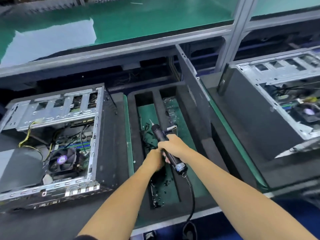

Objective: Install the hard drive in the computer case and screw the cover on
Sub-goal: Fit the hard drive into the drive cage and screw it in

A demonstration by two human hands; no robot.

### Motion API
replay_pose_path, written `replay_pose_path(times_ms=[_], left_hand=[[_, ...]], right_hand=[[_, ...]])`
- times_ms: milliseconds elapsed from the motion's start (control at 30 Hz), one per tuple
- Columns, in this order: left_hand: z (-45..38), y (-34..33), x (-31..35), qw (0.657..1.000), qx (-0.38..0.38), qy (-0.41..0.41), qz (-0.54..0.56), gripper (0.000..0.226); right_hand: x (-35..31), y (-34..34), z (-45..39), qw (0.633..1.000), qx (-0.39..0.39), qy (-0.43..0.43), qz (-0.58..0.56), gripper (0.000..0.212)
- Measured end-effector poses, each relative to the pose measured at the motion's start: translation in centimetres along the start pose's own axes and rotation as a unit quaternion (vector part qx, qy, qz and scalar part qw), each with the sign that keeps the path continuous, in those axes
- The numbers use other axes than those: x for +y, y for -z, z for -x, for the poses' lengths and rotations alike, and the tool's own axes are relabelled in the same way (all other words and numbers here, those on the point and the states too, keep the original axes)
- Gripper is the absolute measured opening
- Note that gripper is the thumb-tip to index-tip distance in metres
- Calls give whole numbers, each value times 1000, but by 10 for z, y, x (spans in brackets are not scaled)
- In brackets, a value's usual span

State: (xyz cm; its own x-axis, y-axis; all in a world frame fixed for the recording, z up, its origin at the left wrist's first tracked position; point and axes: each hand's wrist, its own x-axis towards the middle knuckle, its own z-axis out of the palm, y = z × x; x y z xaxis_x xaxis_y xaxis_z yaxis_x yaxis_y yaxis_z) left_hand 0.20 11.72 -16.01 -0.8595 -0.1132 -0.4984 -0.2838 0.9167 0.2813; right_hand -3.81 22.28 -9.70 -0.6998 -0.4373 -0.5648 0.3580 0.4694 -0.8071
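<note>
Right hand (173,144) gripping driver (166,146) over tray (131,129). Left hand (154,160) fingers curling beside it; whether holding anything, cannot tell. Case (52,135) lying open, left. Drive possibly in tray, unclear. Risk: cord (192,196) snagging, screws (164,186) scattering.

Single head-worn wide-angle view, looking forward and steeply down over the table (173,220) from close above. Both forearms enter from the bottom edge, the hands (166,149) near frame centre. Edges curve; no second view available.

Two open computer cases (52,144) (280,104), one electric screwdriver (166,146), two hands (154,160) (173,144) (screws uncountable).
</note>
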Motion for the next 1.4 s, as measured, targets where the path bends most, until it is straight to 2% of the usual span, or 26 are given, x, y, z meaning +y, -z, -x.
replay_pose_path(times_ms=[233,633,800,1000,1033,1100,1200,1300,1400], left_hand=[[-19,-34,-6,1000,15,11,-12,29],[-28,-37,-13,1000,11,13,-10,33],[-30,-33,-13,998,34,8,48,28],[-25,-17,-10,986,92,50,132,12],[-23,-10,-8,978,110,62,169,8],[-18,10,-2,948,149,72,271,14],[-9,51,5,872,190,67,447,36],[2,97,12,807,225,35,545,42],[15,140,9,731,269,10,627,31]], right_hand=[[17,8,-17,999,-11,-18,-26,17],[18,3,-29,999,-38,-32,-16,19],[20,5,-29,998,-36,-40,-17,23],[7,12,-18,997,-65,-20,-46,14],[2,15,-14,994,-83,-15,-66,14],[-10,21,-7,987,-120,6,-110,17],[-33,26,3,979,-132,61,-141,20],[-63,29,15,969,-134,118,-173,29],[-93,29,27,955,-128,158,-218,36]])
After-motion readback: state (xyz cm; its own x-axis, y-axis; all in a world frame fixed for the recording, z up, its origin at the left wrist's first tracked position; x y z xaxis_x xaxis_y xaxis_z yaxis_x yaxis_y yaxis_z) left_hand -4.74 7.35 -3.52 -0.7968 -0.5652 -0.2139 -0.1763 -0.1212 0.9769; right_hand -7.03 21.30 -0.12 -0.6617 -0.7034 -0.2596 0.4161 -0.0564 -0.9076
